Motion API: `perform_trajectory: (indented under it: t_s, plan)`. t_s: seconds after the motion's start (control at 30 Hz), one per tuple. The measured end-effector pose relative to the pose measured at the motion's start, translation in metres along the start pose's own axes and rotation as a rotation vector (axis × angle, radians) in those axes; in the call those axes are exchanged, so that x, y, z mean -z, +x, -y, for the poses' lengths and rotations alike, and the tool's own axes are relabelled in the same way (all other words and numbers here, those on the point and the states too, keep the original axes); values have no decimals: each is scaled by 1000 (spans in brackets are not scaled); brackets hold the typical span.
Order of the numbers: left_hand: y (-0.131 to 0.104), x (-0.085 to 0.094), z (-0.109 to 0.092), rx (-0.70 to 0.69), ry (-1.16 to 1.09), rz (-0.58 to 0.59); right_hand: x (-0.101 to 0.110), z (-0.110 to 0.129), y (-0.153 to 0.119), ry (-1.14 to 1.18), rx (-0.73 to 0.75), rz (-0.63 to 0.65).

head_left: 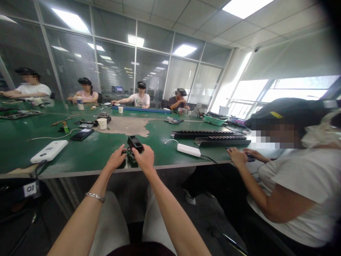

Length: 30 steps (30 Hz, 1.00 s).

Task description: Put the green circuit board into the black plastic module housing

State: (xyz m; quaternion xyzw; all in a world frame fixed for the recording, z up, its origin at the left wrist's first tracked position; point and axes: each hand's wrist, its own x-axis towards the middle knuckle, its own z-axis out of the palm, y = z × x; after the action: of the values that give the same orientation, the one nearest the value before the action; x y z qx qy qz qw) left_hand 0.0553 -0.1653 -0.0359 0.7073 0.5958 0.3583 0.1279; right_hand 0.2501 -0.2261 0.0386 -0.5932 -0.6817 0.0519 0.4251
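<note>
Right hand (145,156) has a black box (135,143) gripped, twelve o'clock at the table (160,158)'s near edge — left hand (116,158) is half-curled beside it, can't tell if it's holding anything. Phone (82,134) at eleven.

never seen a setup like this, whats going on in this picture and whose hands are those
No robot here: the single picture comes from a camera worn on a person's head, looking forward and down, so the two hands in the middle are the wearer's own. The right hand holds a black block-shaped device; the left hand is close beside it, perhaps touching. On the green table lie a phone, a white device and black rails; a paper cup stands farther back. A co-worker sits at the right.
</note>
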Motion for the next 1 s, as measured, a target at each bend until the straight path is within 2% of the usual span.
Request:
perform_trajectory:
  t_s: [0.2,0.3,0.4,0.57,0.77,1.0]
  plan:
    - [-2,3,-6,7,7,36,14,-33,9,-25,-108,-8]
    - [-2,4,-6,18,15,36,11,-51,5,-47,-154,41]
    - [-1,3,-4,19,22,34,5,-60,1,-63,-177,94]
    - [-2,2,-4,14,32,30,-1,-60,-3,-74,-192,95]
    - [-2,2,-3,10,29,18,5,-56,-1,-37,-162,59]
    - [-1,0,0,-2,8,-1,8,-29,11,42,-94,47]
